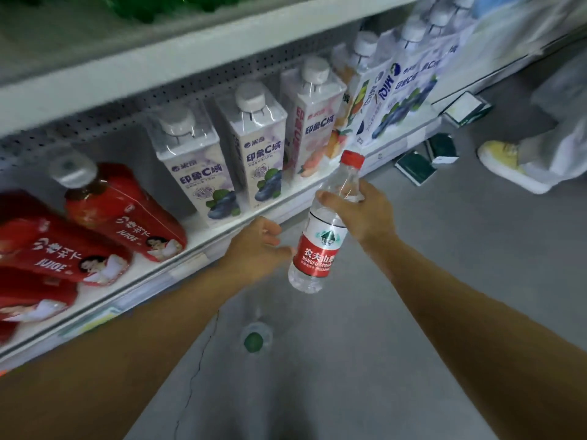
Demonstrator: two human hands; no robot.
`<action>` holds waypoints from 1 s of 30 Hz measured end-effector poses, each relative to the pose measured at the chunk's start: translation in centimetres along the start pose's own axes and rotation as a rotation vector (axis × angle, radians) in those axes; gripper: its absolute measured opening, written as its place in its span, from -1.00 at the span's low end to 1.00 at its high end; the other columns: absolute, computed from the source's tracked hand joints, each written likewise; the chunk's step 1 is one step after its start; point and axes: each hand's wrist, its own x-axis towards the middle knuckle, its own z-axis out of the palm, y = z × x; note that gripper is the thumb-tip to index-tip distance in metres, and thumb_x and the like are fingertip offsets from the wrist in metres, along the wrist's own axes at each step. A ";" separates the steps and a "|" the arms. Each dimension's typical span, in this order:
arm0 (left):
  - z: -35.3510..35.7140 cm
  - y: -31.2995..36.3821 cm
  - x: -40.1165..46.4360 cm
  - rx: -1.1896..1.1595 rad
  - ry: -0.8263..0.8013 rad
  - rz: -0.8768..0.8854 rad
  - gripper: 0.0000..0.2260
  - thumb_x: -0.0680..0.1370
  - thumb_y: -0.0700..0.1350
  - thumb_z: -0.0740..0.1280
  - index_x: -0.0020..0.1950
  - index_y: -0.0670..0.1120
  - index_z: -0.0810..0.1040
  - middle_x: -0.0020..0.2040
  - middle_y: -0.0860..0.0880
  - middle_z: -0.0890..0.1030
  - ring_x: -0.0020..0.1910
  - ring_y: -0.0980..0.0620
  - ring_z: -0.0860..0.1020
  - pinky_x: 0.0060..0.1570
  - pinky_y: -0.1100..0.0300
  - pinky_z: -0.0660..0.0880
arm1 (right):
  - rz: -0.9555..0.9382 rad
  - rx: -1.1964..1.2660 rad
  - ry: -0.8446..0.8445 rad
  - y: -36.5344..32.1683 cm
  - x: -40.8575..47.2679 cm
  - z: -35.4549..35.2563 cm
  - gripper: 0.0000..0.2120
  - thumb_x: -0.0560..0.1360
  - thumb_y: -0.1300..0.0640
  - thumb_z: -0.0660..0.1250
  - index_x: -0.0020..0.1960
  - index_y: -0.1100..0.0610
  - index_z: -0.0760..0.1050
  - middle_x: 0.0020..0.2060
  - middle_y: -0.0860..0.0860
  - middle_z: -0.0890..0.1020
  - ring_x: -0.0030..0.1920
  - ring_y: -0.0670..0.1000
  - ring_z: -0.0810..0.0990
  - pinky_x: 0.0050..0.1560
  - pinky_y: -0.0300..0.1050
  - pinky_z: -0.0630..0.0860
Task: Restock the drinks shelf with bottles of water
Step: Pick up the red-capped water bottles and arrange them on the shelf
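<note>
Right hand [362, 214] clamped round water bottle [320, 236] neck, left hand [259, 246] loose, empty, near shelf [222, 231] front edge. Best set upright, label outward.

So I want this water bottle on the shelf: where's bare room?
Bare shelf lies between the red juice bottle and the nearest blueberry carton, just beyond the left hand. Rightward, cartons stand packed. The right hand holds the water bottle.
</note>
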 end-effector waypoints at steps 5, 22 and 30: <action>-3.3 8.5 -7.5 -0.111 -0.044 0.005 -0.57 0.40 0.06 0.47 0.18 -0.03 0.45 0.07 0.02 0.60 0.04 0.06 0.55 -0.05 0.20 0.45 | -0.006 -0.027 -0.037 -9.6 -4.8 -5.3 -0.70 0.31 -0.16 0.47 -0.11 -0.03 0.49 -0.19 -0.14 0.57 -0.15 -0.09 0.55 -0.24 -0.29 0.39; -14.9 31.7 -31.2 -0.290 -0.016 0.145 -0.34 0.23 -0.14 0.60 0.26 -0.06 0.42 0.12 -0.09 0.62 0.06 -0.04 0.61 0.16 -0.05 0.52 | -0.319 -0.092 -0.199 -41.0 -20.5 -18.2 -0.72 0.27 -0.15 0.52 -0.18 -0.06 0.49 -0.23 -0.19 0.58 -0.15 -0.12 0.57 -0.15 -0.24 0.46; -21.7 39.6 -41.3 -0.335 0.177 0.313 -0.53 0.35 -0.26 0.52 0.15 0.06 0.45 0.06 -0.08 0.64 0.00 -0.04 0.62 -0.11 0.13 0.55 | -0.556 -0.150 -0.392 -54.5 -26.8 -22.6 -0.68 0.35 -0.21 0.44 -0.05 -0.06 0.45 -0.15 -0.19 0.55 -0.13 -0.19 0.53 -0.12 -0.25 0.48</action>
